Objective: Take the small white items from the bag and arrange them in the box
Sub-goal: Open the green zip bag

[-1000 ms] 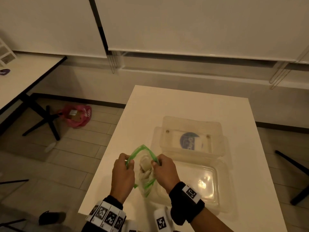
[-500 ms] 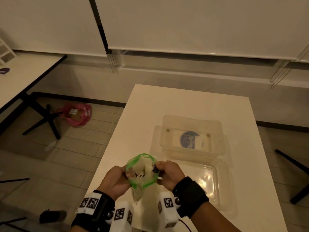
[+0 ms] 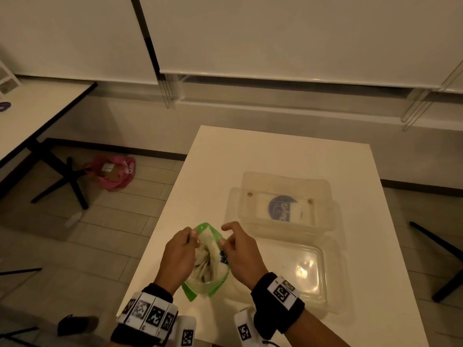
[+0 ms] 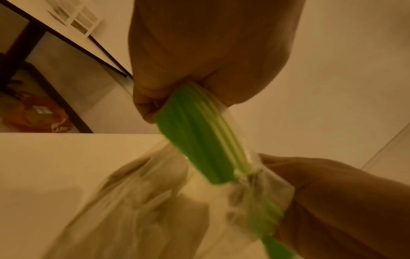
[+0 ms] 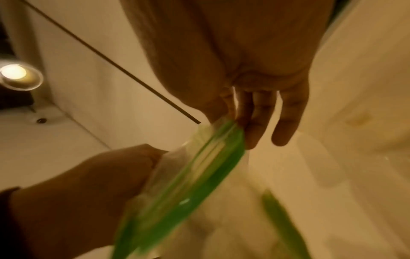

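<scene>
On the table [image 3: 288, 151] lies the open clear box [image 3: 323, 279], just right of the bag [image 3: 213, 276]. Left hand [image 3: 179, 259] and right hand [image 3: 241, 256] each pinch the bag's green rim; white items [image 3: 208, 259] sit inside.

Dim, warm yellowish light fills every view. A round ceiling lamp [image 5: 21, 77] glares in the right wrist view. The clear plastic box [image 3: 300, 270] carries a small reflection. Both wrist views are motion-blurred, and straight lines bend near the head view's edges.
</scene>
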